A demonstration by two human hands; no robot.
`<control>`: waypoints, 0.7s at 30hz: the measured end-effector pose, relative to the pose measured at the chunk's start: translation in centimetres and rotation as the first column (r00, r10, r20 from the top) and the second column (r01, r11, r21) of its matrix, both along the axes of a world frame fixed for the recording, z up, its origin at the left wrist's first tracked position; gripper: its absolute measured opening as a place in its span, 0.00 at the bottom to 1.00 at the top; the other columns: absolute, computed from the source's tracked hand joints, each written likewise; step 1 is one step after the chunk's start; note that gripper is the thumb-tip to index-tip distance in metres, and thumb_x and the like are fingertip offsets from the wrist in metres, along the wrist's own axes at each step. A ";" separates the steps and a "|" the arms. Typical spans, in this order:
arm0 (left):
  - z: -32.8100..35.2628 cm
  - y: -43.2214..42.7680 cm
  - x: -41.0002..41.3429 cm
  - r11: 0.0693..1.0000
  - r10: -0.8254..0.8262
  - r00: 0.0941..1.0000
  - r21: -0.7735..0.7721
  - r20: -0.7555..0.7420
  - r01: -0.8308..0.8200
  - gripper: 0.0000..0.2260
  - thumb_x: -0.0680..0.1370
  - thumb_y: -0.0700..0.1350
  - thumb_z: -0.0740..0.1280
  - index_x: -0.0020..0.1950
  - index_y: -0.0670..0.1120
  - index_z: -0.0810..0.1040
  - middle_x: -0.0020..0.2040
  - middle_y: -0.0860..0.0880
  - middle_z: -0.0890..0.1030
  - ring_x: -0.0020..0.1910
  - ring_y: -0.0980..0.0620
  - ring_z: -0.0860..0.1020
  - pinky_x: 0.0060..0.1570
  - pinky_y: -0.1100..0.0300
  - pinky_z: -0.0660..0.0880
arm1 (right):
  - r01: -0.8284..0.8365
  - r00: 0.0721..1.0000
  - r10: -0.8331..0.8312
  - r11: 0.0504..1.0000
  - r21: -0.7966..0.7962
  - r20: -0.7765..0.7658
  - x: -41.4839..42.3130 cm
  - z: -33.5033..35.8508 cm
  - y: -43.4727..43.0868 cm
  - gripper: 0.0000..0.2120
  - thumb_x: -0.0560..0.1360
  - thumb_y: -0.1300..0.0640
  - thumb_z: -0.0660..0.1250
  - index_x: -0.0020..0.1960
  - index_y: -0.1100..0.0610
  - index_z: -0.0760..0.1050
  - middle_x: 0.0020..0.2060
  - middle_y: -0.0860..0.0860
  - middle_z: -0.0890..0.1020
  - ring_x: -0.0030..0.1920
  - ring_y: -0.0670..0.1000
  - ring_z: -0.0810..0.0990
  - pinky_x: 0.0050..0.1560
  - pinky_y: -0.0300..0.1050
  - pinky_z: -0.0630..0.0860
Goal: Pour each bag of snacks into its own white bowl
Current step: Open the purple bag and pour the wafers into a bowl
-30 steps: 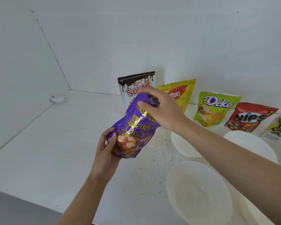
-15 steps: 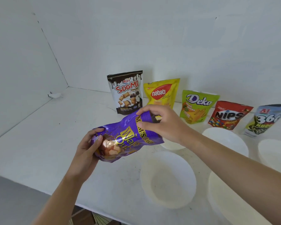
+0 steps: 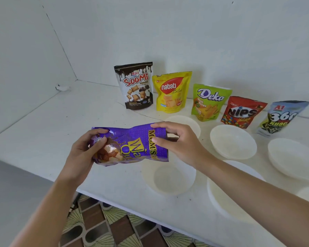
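Note:
A purple wafer-cube bag (image 3: 132,145) lies sideways in the air above the white table (image 3: 43,129). My left hand (image 3: 84,154) grips its bottom end, and my right hand (image 3: 177,141) pinches its top edge. The bag's mouth points right, just above and left of an empty white bowl (image 3: 169,177). Several more empty white bowls stand to the right, among them one behind my right hand (image 3: 185,122) and one at mid right (image 3: 233,141). I cannot tell whether the bag's top is open.
Along the back wall stand a Soomi bag (image 3: 134,86), a yellow Nabati bag (image 3: 171,92), a green Deka bag (image 3: 210,102), a red Nips bag (image 3: 242,112) and a 360 bag (image 3: 280,117). The table's front edge runs below my arms, with patterned floor (image 3: 114,225) beneath.
The purple bag has tipped from upright to lying sideways and has come down toward the nearest bowl. Both hands kept their hold on it.

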State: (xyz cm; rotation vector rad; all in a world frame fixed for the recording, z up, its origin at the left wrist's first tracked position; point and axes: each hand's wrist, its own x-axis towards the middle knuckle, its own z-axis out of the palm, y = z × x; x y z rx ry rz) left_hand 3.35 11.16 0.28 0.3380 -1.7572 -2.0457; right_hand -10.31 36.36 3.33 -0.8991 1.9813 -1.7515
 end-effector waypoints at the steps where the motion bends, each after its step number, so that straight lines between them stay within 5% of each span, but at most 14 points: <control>1: 0.3 -0.1 0.2 1.000 -0.006 1.000 -0.026 0.005 0.006 0.12 0.78 0.40 0.68 0.61 0.40 0.78 0.53 0.47 0.82 0.48 0.51 0.84 0.41 0.59 0.82 | 0.005 1.000 -0.005 1.000 -0.022 0.028 0.1 -0.1 0.1 0.14 0.75 0.61 0.74 0.60 0.54 0.81 0.49 0.51 0.87 0.50 0.51 0.87 0.52 0.53 0.84; 6: 1.6 -0.9 0.4 0.981 -0.051 0.996 -0.182 0.079 0.065 0.23 0.69 0.59 0.78 0.59 0.47 0.82 0.54 0.46 0.84 0.52 0.46 0.84 0.45 0.57 0.83 | 0.039 0.984 -0.022 0.995 -0.091 0.176 0.4 -0.7 0.7 0.15 0.73 0.65 0.75 0.59 0.57 0.81 0.49 0.55 0.87 0.51 0.54 0.86 0.49 0.48 0.83; 11: 2.1 -0.9 -0.3 0.965 -0.033 0.993 -0.254 0.110 0.060 0.09 0.78 0.44 0.70 0.58 0.47 0.83 0.56 0.42 0.84 0.55 0.43 0.84 0.44 0.57 0.83 | 0.099 0.971 -0.082 0.993 -0.068 0.224 1.1 -1.9 0.6 0.14 0.71 0.64 0.77 0.56 0.56 0.82 0.47 0.57 0.87 0.50 0.57 0.86 0.53 0.59 0.80; 17: 3.2 -0.9 -1.1 0.952 -0.085 0.984 -0.279 0.159 0.127 0.08 0.80 0.44 0.68 0.56 0.52 0.84 0.56 0.44 0.83 0.55 0.46 0.84 0.41 0.60 0.82 | 0.116 0.941 -0.078 0.989 -0.094 0.330 2.1 -3.0 1.0 0.14 0.73 0.63 0.75 0.58 0.58 0.79 0.49 0.59 0.87 0.50 0.57 0.86 0.50 0.54 0.81; 21: 3.5 -0.8 -1.5 0.916 -0.093 0.974 -0.365 0.205 0.165 0.11 0.79 0.49 0.69 0.61 0.54 0.82 0.60 0.43 0.80 0.58 0.40 0.82 0.48 0.46 0.84 | 0.168 0.920 -0.118 0.980 -0.103 0.373 1.9 -3.3 1.5 0.15 0.72 0.64 0.76 0.57 0.58 0.79 0.48 0.59 0.87 0.51 0.58 0.86 0.49 0.52 0.81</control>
